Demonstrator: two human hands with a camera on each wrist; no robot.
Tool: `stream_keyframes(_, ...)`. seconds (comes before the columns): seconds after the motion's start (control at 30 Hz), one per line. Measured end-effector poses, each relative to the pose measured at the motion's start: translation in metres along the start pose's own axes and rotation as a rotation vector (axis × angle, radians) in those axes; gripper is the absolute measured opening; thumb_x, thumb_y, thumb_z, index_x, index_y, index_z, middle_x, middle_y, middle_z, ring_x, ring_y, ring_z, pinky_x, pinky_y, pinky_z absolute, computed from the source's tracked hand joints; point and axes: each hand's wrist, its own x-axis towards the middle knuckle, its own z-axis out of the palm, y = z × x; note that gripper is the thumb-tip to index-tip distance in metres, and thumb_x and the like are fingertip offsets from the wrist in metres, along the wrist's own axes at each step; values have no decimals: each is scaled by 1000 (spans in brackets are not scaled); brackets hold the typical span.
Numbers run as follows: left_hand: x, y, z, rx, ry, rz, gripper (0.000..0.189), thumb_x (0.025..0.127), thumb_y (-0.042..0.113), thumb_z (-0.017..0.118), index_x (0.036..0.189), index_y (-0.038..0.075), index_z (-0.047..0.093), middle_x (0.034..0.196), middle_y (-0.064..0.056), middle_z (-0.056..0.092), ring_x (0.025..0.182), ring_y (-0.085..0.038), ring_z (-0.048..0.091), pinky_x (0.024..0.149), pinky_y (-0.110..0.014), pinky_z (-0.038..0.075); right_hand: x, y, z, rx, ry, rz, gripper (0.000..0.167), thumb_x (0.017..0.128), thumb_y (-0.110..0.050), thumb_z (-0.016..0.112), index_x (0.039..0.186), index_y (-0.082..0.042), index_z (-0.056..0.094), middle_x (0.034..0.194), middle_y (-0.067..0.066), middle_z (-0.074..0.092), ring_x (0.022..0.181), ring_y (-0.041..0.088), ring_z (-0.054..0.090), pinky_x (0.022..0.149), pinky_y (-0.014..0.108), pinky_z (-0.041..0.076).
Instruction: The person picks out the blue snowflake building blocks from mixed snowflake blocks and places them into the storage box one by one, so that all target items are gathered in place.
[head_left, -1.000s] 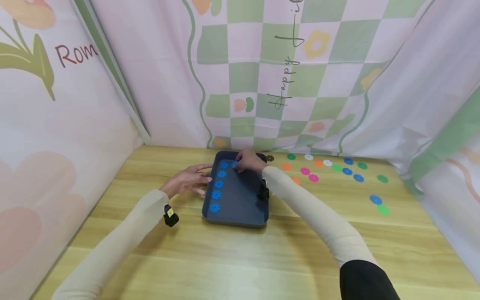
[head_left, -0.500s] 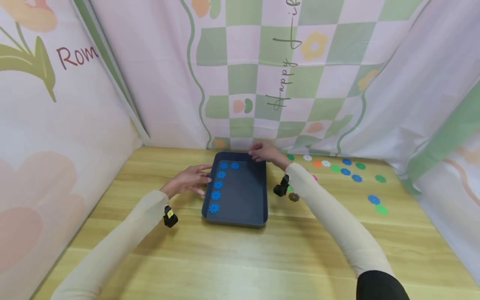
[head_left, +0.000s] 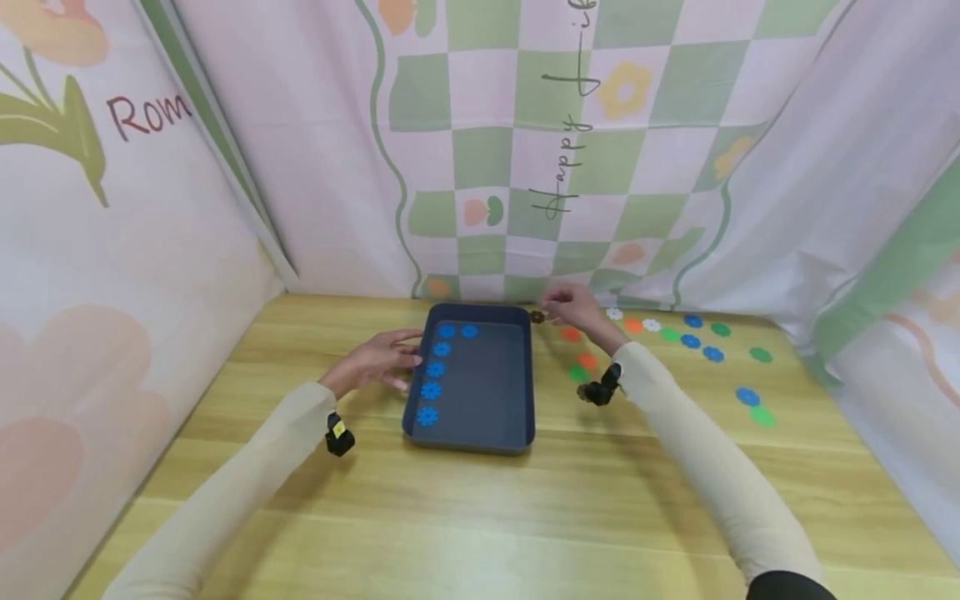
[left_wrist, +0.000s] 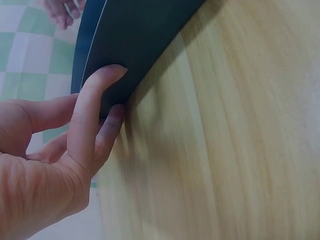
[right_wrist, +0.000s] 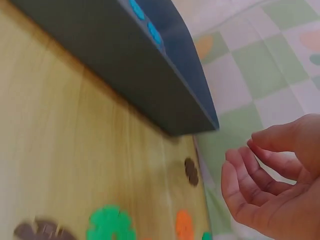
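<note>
A dark grey rectangular tray (head_left: 487, 383) lies on the table. Inside it, blue flower-shaped plastic discs (head_left: 435, 369) form a column along the left side, and one more blue disc (head_left: 468, 332) sits beside the column's far end. My left hand (head_left: 378, 358) touches the tray's left outer wall, with fingertips (left_wrist: 117, 70) against it in the left wrist view. Off the tray's far right corner hovers my right hand (head_left: 576, 308), fingers loosely bent and holding nothing. Nearest to it is a brown disc (head_left: 537, 317) on the table.
Right of the tray, loose flower discs are scattered on the wooden table (head_left: 480, 517): orange (head_left: 570, 333), green (head_left: 579, 372), white (head_left: 652, 325) and blue (head_left: 713, 354) among them. A patterned curtain (head_left: 487, 167) hangs along the table's back edge.
My right hand has left the blue disc at the tray's far end and moved right, out over the table beyond the tray's corner. The left hand stays against the tray.
</note>
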Motion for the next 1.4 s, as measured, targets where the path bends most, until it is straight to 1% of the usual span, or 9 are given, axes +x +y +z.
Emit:
stream_keyframes(0.23, -2, -1, 0, 3, 3, 1, 70, 107, 3, 56, 168, 10, 21, 168, -28, 28, 144, -45, 47, 74, -33, 67, -19, 19, -19, 37, 21, 29, 40, 112, -12, 47, 140, 16, 49, 141, 37, 53, 124, 48, 61, 108, 53, 55)
stream_keyframes(0.37, -1, 0, 0, -2, 2, 3, 70, 107, 4, 56, 168, 11, 21, 168, -28, 27, 143, -46, 48, 74, -33, 67, -27, 30, -35, 3, 34, 39, 44, 112, -15, 47, 144, 15, 48, 143, 36, 52, 124, 48, 60, 107, 51, 56)
stream_keyframes(0.53, -2, -2, 0, -4, -9, 12, 70, 108, 5, 55, 168, 10, 19, 168, -30, 24, 144, -47, 47, 75, -34, 68, -38, 45, -50, -74, 89, 65, 40, 111, -17, 49, 137, 14, 54, 135, 34, 58, 112, 37, 67, 95, 36, 62)
stream_keyframes(0.63, -3, -4, -1, 1, -21, 18, 70, 109, 5, 53, 168, 8, 17, 168, -32, 22, 145, -48, 45, 76, -35, 68, -45, 53, -56, -110, 112, 68, 40, 110, -17, 51, 134, 15, 57, 131, 35, 60, 105, 29, 67, 85, 24, 59)
stream_keyframes(0.73, -3, -3, 0, -5, -21, 14, 69, 109, 5, 52, 169, 10, 18, 169, -31, 21, 145, -48, 44, 76, -33, 67, -52, 61, -63, -154, 127, 66, 40, 110, -17, 52, 134, 14, 58, 131, 34, 61, 107, 30, 65, 81, 18, 55)
stream_keyframes(0.83, -4, -2, 1, -10, -18, 16, 68, 110, 5, 51, 169, 10, 18, 169, -31, 21, 145, -47, 44, 75, -33, 67, -57, 69, -72, -180, 147, 83, 40, 110, -17, 50, 135, 13, 58, 132, 34, 60, 112, 36, 62, 84, 23, 56)
stream_keyframes(1.0, -3, -2, 1, -10, -13, 6, 67, 110, 5, 51, 169, 11, 18, 169, -30, 22, 144, -46, 47, 75, -33, 67, -67, 84, -89, -202, 169, 144, 43, 110, -20, 48, 138, 12, 54, 132, 33, 58, 112, 38, 60, 86, 30, 58)
stream_keyframes(1.23, 0, -4, -1, -17, -14, 8, 68, 110, 5, 51, 169, 10, 18, 169, -31, 21, 144, -47, 46, 77, -35, 68, -75, 105, -117, -223, 272, 155, 43, 109, -21, 49, 136, 13, 56, 128, 32, 59, 94, 19, 59, 71, 15, 53)
stream_keyframes(1.4, 2, -5, -2, -18, -11, 6, 69, 109, 5, 53, 169, 13, 19, 169, -30, 21, 145, -47, 46, 76, -34, 67, -84, 113, -132, -243, 343, 158, 42, 108, -18, 51, 132, 17, 56, 126, 37, 60, 86, 8, 57, 68, 11, 48)
